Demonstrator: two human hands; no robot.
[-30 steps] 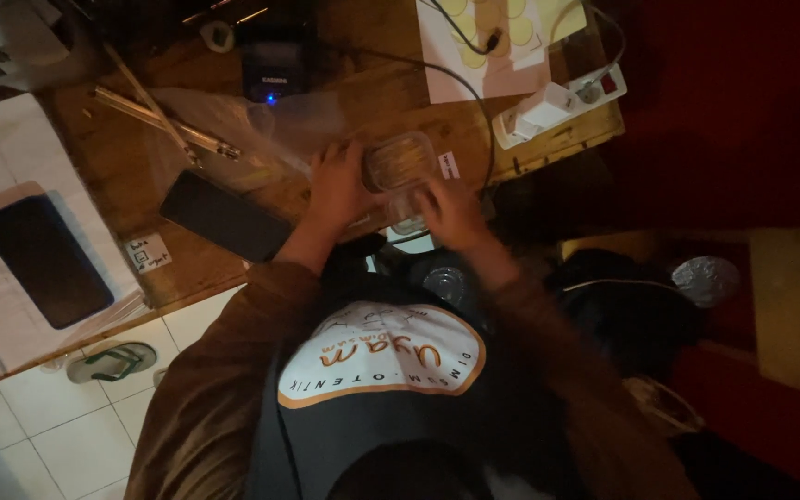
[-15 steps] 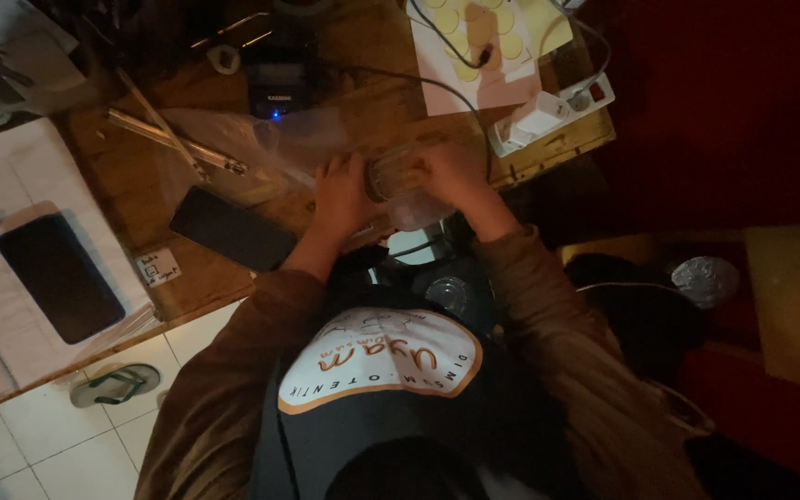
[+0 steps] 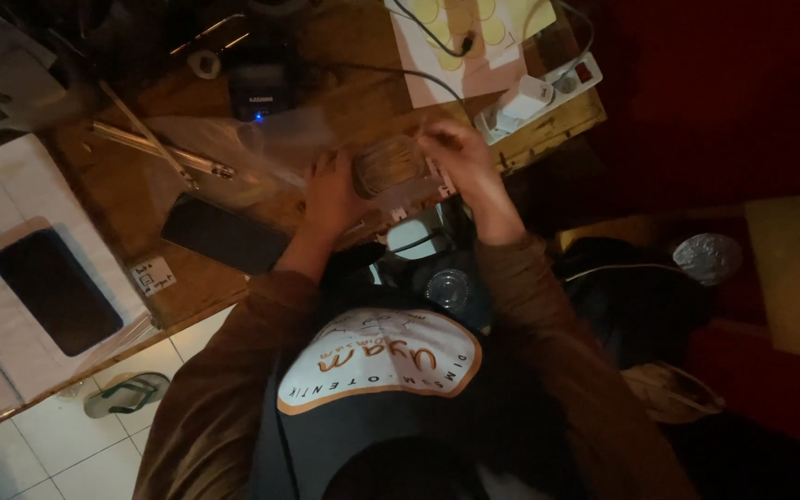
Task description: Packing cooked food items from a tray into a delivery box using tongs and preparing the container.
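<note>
A small clear plastic container (image 3: 386,167) with brownish contents sits at the near edge of a wooden desk (image 3: 94,185). My left hand (image 3: 331,193) grips its left side. My right hand (image 3: 454,153) is closed on its right side and top, fingers curled over the lid edge. Both brown sleeves reach up from the bottom of the view. A crumpled clear plastic bag (image 3: 233,148) lies just left of my left hand.
A black phone (image 3: 224,233) lies beside my left wrist; a second dark phone (image 3: 56,289) rests on white paper. A black device with a blue light (image 3: 256,93), metal rods (image 3: 159,153), a power strip (image 3: 534,93) and a sticker sheet (image 3: 460,37) are behind. A sandal (image 3: 127,393) lies on the tiles.
The view has shifted slightly. My right hand rose from the container's near side to its top right edge; my left hand stayed on its left side.
</note>
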